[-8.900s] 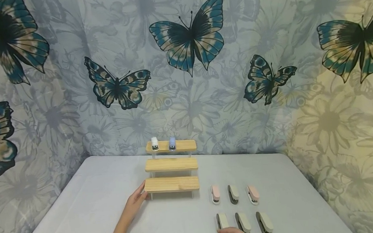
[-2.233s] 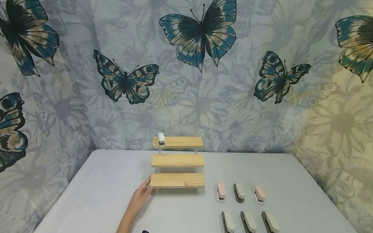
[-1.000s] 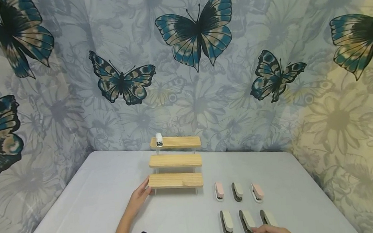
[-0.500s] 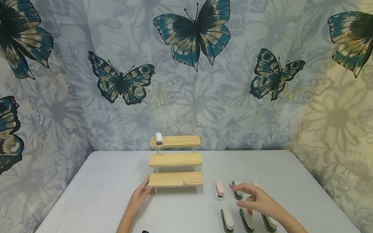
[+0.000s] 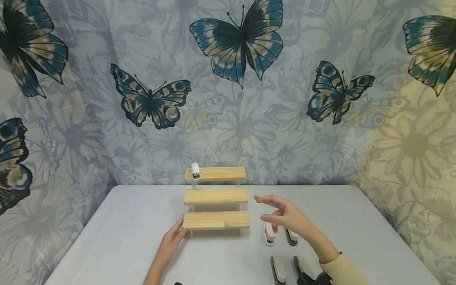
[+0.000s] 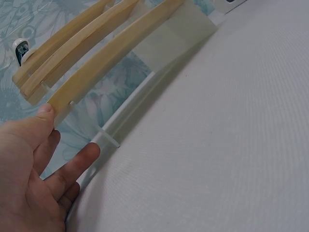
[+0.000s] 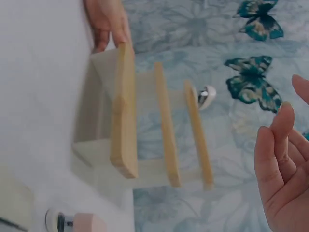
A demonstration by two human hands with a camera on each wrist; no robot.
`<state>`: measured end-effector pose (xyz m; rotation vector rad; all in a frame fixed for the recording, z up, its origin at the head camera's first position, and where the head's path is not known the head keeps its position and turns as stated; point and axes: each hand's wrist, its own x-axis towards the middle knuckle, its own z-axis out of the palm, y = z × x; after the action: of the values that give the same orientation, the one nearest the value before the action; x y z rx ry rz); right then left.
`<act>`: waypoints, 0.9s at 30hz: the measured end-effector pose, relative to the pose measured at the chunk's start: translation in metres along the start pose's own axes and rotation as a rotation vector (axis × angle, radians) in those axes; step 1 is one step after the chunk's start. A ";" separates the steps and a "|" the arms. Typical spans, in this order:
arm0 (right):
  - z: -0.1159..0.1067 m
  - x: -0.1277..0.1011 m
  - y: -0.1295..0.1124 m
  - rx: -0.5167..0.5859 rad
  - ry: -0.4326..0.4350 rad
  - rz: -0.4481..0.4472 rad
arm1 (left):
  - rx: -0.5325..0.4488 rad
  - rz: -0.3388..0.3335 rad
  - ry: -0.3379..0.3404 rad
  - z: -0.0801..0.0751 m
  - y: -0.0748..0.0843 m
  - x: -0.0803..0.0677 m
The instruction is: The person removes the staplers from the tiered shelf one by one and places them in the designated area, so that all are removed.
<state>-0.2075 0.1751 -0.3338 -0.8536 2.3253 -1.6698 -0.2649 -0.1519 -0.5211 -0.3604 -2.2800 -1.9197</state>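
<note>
A three-tier wooden display stand (image 5: 216, 219) on clear legs stands on the white table. My left hand (image 5: 170, 242) holds the left end of its lowest board; in the left wrist view the thumb lies against the board's end. A small white stapler (image 5: 195, 170) sits at the left of the top board. My right hand (image 5: 286, 218) is in the air to the right of the stand, fingers loosely bent and nothing in them. Below it are a pink stapler (image 5: 269, 234) and a cream-and-grey stapler (image 5: 292, 237). My right arm hides other staplers.
Nearer the front lie a cream stapler (image 5: 278, 271) and another cream stapler (image 5: 302, 266), the latter partly behind the wrist camera. A butterfly-printed cloth (image 5: 243, 128) hangs behind the table (image 5: 101, 257).
A blue stapler that was on the top board 8.9 seconds ago is gone from there. My right hand has moved from the front staplers up and left toward the stand; the left hand stays put.
</note>
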 end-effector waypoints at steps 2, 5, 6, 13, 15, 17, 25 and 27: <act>0.002 0.012 0.003 0.010 -0.006 0.017 | -0.001 0.005 0.000 0.000 -0.001 0.000; 0.003 0.028 0.009 0.043 -0.007 0.038 | -0.005 0.012 0.003 0.000 -0.003 -0.001; 0.003 0.033 0.010 0.062 -0.002 0.036 | -0.011 0.016 0.002 0.001 -0.003 -0.001; -0.004 0.065 0.017 0.264 0.049 0.037 | -0.018 0.040 -0.002 0.001 -0.001 -0.001; -0.005 0.071 0.018 0.335 0.056 0.037 | -0.020 0.046 -0.007 0.001 0.000 -0.001; -0.005 0.075 0.020 0.387 0.065 0.036 | -0.026 0.056 -0.018 0.002 0.001 -0.001; 0.002 0.093 0.017 0.375 0.060 0.031 | -0.013 0.039 0.005 0.001 0.002 -0.001; 0.004 0.098 0.015 0.347 0.068 0.030 | -0.023 0.030 0.010 0.002 0.001 -0.001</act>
<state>-0.2917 0.1232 -0.3298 -0.6970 1.9859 -2.0341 -0.2637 -0.1500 -0.5206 -0.3838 -2.2348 -1.9305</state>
